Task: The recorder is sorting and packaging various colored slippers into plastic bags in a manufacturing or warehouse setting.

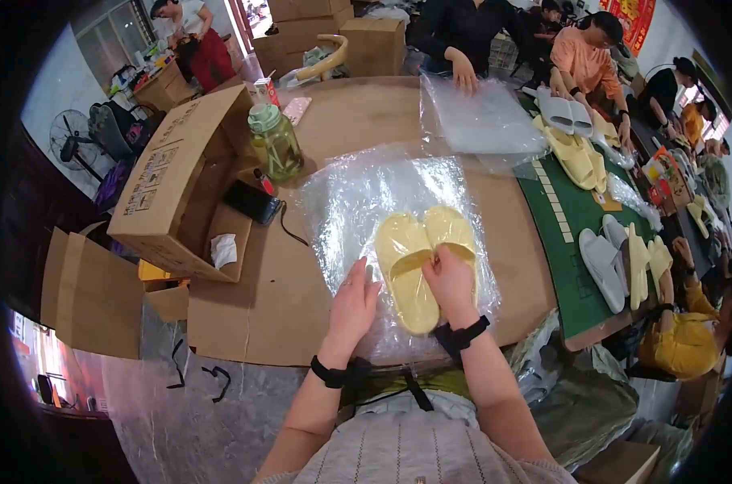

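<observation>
A pair of pale yellow slippers [413, 294] lies side by side on shiny clear plastic bags [350, 202] at the front of the table, toes pointing away from me. My right hand [452, 284] is closed at the strap of the right slipper, its fingertips partly hidden. Beside the left slipper, my left hand [355, 306] rests on the plastic with its fingers stretched out. Glare on the slippers looks like film over them, but I cannot tell whether they are fully inside a bag. Both wrists wear black bands.
An open cardboard box [176, 189] stands at the left, with a phone [251, 202] and a green bottle [275, 143] near it. Across the table a person's hand [461, 71] rests on more clear bags [479, 121]. At right, a green mat [555, 242] bears grey slippers [601, 266] and yellow ones.
</observation>
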Tool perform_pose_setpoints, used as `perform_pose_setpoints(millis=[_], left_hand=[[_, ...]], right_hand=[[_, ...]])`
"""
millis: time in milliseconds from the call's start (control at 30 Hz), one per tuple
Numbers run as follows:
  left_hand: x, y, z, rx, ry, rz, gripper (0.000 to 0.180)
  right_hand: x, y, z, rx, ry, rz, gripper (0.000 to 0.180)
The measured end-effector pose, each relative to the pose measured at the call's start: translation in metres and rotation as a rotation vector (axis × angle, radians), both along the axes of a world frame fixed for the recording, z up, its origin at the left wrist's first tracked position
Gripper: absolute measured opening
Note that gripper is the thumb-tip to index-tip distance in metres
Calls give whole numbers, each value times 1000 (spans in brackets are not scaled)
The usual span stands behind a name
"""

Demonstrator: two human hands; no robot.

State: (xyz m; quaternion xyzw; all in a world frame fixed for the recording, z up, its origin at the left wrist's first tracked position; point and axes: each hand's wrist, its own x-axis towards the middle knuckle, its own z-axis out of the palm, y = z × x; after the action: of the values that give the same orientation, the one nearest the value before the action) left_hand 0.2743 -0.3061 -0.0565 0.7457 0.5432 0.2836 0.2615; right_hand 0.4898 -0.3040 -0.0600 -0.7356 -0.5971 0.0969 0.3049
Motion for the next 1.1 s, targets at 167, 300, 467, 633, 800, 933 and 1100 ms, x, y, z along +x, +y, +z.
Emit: perform_pose_setpoints(millis=[167, 300, 467, 633, 800, 933, 1100], left_hand=[[2, 0, -2, -26, 30, 7, 56], [2, -1, -3, 7, 46, -20, 73], [4, 0, -1, 47, 109, -18, 80], [4, 0, -2, 39, 125, -14, 80], [4, -1, -1, 17, 97, -13, 79], [5, -2, 0, -2, 83, -6, 79], [3, -2, 0, 33, 94, -10, 78]], right_hand=[[22, -27, 15, -76, 268, 61, 26], [30, -58, 45, -49, 516, 123, 31], [35, -73, 52, -63, 687, 118, 31], [27, -68, 37, -38, 527, 50, 40], [21, -57, 31, -37, 141, 66, 55], [21, -65, 47, -121, 111, 162, 71], [34, -92, 67, -186, 19, 540, 91]])
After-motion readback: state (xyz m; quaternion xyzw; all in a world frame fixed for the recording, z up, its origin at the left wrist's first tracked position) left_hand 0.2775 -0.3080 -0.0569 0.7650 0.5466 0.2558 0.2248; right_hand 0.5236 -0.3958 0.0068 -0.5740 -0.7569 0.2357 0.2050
